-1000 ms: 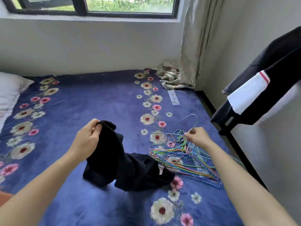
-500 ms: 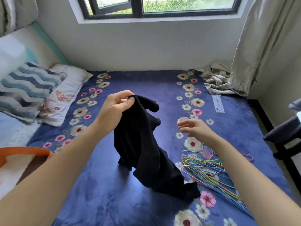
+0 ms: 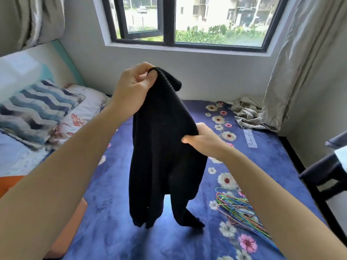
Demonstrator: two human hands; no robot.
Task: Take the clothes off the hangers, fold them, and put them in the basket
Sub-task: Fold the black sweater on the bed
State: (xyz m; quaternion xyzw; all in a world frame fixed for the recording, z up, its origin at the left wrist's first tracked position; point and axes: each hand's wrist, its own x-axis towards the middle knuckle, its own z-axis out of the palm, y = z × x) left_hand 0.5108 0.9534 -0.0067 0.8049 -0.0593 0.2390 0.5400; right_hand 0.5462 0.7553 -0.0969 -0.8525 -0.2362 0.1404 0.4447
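Since half a second back: the black garment (image 3: 165,156) is lifted higher, and the right hand (image 3: 203,142), then free over the bed, has closed on it. Now: the left hand (image 3: 131,91) pinches the ribbed top edge, thumb against curled fingers, held high. The right hand grips the garment's side edge, lower than the left hand and to its right, with the thumb in front and the fingers hidden behind the cloth. The hands are apart, both clamped on the same piece. The garment hangs bunched between and below them, and its two lower ends appear to brush the blue floral bed (image 3: 272,162) beneath the hands. It is already off its hanger; step in hand, as judged: finding the shape before folding. To do well: walk the right hand up the edge to the matching top corner, level with the left, then spread the hands so the cloth hangs flat. Lay it on the stretch of bed directly under the hands, short of the wire hangers (image 3: 234,205) below the right forearm, so no hook snags the knit. The orange edge (image 3: 71,228) under the left forearm is likely the basket; its contents are hidden.
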